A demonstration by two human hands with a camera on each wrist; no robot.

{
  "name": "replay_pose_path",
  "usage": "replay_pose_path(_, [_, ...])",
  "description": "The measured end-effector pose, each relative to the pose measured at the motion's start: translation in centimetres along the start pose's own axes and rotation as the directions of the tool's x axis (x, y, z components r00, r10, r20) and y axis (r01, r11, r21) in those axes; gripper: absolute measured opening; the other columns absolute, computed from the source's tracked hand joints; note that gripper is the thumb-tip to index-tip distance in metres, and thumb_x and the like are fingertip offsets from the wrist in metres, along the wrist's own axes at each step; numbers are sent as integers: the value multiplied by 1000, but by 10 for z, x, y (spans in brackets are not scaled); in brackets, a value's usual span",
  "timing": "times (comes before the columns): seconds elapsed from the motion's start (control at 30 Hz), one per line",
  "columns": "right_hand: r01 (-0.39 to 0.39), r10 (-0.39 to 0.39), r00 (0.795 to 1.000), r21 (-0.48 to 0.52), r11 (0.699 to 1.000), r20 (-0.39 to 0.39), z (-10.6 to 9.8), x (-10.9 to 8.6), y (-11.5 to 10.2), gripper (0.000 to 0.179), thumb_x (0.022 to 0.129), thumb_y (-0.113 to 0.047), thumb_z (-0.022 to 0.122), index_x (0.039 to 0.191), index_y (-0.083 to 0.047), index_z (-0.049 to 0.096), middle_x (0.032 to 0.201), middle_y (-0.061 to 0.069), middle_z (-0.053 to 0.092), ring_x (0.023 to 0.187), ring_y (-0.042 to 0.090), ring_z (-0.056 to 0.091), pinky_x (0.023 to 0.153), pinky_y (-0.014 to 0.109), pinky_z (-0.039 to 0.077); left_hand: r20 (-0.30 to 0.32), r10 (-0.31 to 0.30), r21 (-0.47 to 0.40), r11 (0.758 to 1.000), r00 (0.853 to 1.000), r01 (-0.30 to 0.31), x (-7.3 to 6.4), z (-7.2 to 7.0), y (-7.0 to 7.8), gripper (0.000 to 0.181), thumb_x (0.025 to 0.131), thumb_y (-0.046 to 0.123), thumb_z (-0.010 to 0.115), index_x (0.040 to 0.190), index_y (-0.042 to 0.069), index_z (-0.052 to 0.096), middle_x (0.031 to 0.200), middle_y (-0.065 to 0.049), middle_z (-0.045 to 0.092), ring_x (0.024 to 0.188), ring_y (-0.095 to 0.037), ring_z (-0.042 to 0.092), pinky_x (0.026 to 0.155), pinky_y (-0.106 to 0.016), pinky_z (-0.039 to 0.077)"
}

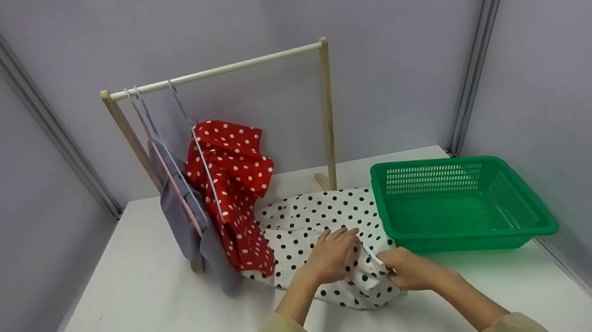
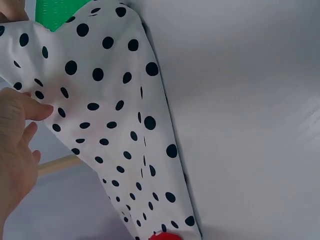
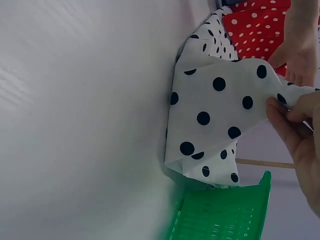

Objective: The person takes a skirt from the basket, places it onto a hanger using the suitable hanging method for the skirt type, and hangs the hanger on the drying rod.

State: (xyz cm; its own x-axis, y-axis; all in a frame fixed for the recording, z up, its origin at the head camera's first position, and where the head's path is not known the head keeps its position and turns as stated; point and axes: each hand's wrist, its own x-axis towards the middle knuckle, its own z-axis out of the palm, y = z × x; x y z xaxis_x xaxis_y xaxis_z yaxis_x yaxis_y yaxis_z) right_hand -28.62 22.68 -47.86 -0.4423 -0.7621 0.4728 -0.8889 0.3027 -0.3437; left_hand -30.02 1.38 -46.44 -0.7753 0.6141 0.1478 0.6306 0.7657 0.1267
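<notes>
A white garment with black polka dots (image 1: 329, 209) lies spread and partly bunched on the table; its exact kind cannot be told. My right hand (image 1: 411, 270) pinches a fold near its right end and lifts it a little, as the right wrist view confirms, with thumb and fingers (image 3: 285, 120) gripping the cloth. My left hand (image 1: 330, 258) is over the middle of the garment, fingers loosely extended. In the left wrist view the thumb (image 2: 40, 110) of that hand is against the cloth, not closed round it.
At the left stands a wooden rack (image 1: 328, 112) bearing a grey garment (image 1: 177, 224) and a red polka-dot garment (image 1: 231, 156) on hangers. The red one's lower end meets the white cloth. A green plastic basket (image 1: 466, 238) stands to the right, close beside the white garment. Walls enclose the white table (image 1: 142, 328).
</notes>
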Motion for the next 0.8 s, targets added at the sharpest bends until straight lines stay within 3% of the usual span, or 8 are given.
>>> replay_pose_path(0.13, [140, -132, 987, -88, 986, 88, 2, 3, -3, 32, 58, 18, 58, 66, -11, 46, 65, -7, 44, 61, 1, 31, 53, 10, 28, -22, 36, 108, 994, 999, -34, -2, -2, -4, 53, 73, 5, 69, 123, 18, 57, 116, 7, 61, 117, -14, 48, 107, -43, 21])
replay_pose_path(0.23, [200, -191, 977, -100, 975, 93, 2, 2, -2, 36, 55, 20, 53, 65, -13, 40, 63, -6, 40, 60, 2, 29, 52, 10, 27, -9, 76, 221, 973, 997, -72, -10, -3, -12, 28, 71, 7, 69, 95, 21, 70, 88, 10, 67, 95, -11, 58, 104, -44, 27])
replay_pose_path(0.3, [205, -199, 977, -90, 975, 74, 1, -1, 0, 37, 53, 21, 48, 65, -12, 38, 62, -5, 37, 60, 3, 27, 51, 11, 26, 1, 77, 248, 966, 997, -75, -17, -2, -19, 17, 69, 6, 68, 80, 19, 68, 73, 8, 63, 81, -12, 60, 102, -44, 31])
replay_pose_path(0.37, [179, -173, 983, -100, 979, 65, -1, -5, 3, 36, 54, 20, 48, 65, -13, 40, 62, -6, 38, 60, 3, 28, 51, 12, 27, 7, 62, 249, 966, 998, -62, -26, -2, -26, 12, 71, 6, 67, 79, 14, 62, 63, 5, 57, 71, -13, 59, 99, -44, 34])
replay_pose_path(0.47, [52, -42, 995, -107, 993, 92, -5, -13, 7, 28, 63, 13, 57, 70, -13, 47, 65, -7, 45, 60, 3, 36, 53, 14, 34, -13, 56, 254, 966, 998, -51, -38, 0, -33, 10, 77, 9, 61, 83, 11, 53, 56, 3, 49, 61, -15, 58, 96, -43, 38])
replay_pose_path(0.6, [-115, 133, 979, -124, 986, 154, -8, -19, 10, 15, 74, 1, 67, 82, -10, 62, 76, -6, 59, 67, 6, 52, 60, 22, 46, -49, 79, 225, 972, 996, -66, -53, 6, -36, 9, 81, 12, 59, 81, 11, 50, 56, 4, 48, 53, -14, 53, 77, -34, 46])
replay_pose_path(0.7, [-111, 134, 976, -141, 984, 170, -7, -20, 12, 24, 72, 8, 66, 89, -8, 69, 81, -4, 62, 73, 8, 57, 64, 25, 49, -38, 86, 138, 987, 996, -80, -62, 11, -37, 12, 80, 12, 62, 74, 11, 51, 59, 4, 50, 52, -12, 49, 58, -28, 42])
replay_pose_path(0.8, [-38, 60, 986, -145, 989, 154, -4, -21, 14, 34, 65, 17, 66, 87, -8, 71, 81, -3, 61, 73, 9, 58, 64, 23, 49, 1, 47, 45, 998, 999, -47, -70, 15, -40, 12, 77, 15, 65, 71, 11, 56, 62, 3, 51, 55, -10, 47, 53, -25, 40])
